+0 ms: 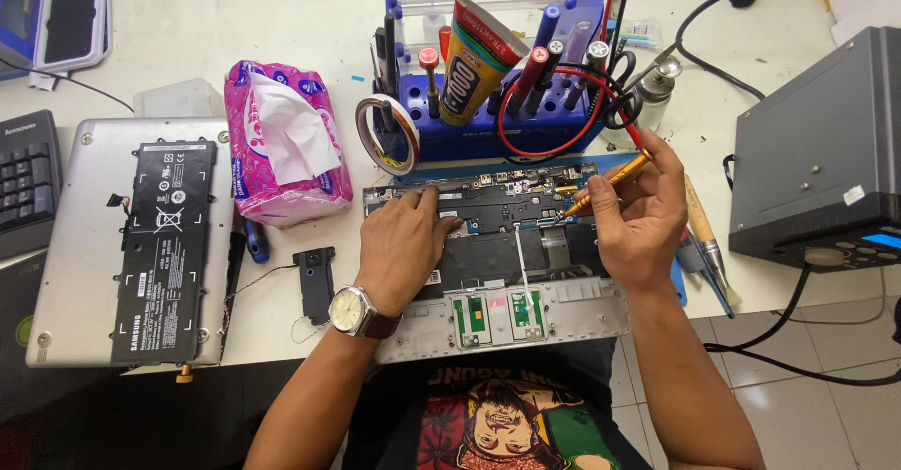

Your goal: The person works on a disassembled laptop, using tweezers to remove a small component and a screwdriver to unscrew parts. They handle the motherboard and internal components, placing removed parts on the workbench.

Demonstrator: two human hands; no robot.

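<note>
Far out to the left of the left hand, on the white tabletop, lies a silver laptop cover with a flat black battery pack resting on it; the pack looks rigid but puncture-prone, best lifted by its edges. Nearer that hand sit a pink tissue pack, soft and light, and a small black speaker module trailing thin wires that would snag easily. Just beyond the fingers stands a roll of tape on edge. The left hand, a wristwatch on its wrist, lies flat with fingers spread, pressing down on the opened laptop chassis, which sits at the near edge of the tabletop between both hands. The chassis looks like thin stiff metal carrying exposed boards and a white ribbon cable; I judge it light but fragile inside, safest held by the bare frame or palm-rest rim, not by the cable or boards. Behind it stands a blue tool rack with pens, tubes and a red lead. The right hand pinches a gold screwdriver between thumb and fingers, tip down at the chassis's upper right; the tool is slim and smooth, so it probably needs a firm fingertip grip. To the right of that hand sits a dark instrument box.
</note>
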